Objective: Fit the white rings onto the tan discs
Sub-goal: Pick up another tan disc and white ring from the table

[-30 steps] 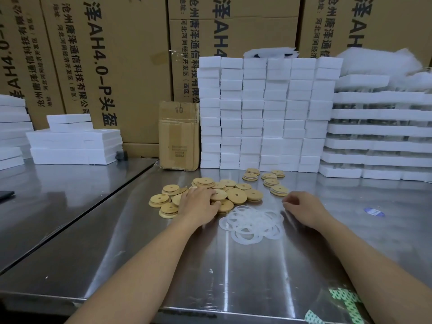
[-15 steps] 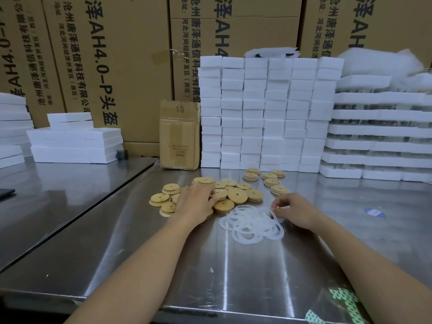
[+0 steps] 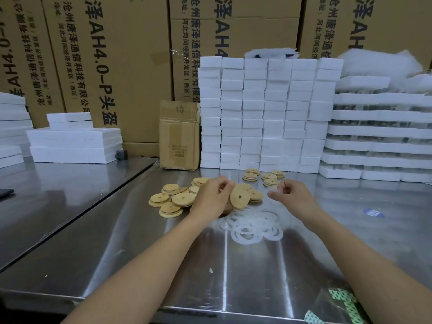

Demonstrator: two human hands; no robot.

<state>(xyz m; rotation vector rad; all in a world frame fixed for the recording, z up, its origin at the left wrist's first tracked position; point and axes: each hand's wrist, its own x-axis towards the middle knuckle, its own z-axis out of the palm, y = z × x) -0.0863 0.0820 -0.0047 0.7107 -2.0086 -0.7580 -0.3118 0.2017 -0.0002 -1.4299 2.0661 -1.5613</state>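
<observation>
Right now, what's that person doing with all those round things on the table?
A person is putting parts together at a metal table. The left hand holds one tan disc tilted up by the pile of discs. The right hand pinches what looks like a thin white ring, faint here, near the heap of rings. The two aren't joined yet.

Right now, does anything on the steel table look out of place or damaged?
Small things only: a white scrap lies alone on the steel table, and the small cardboard box at the back looks creased and dented.
</observation>
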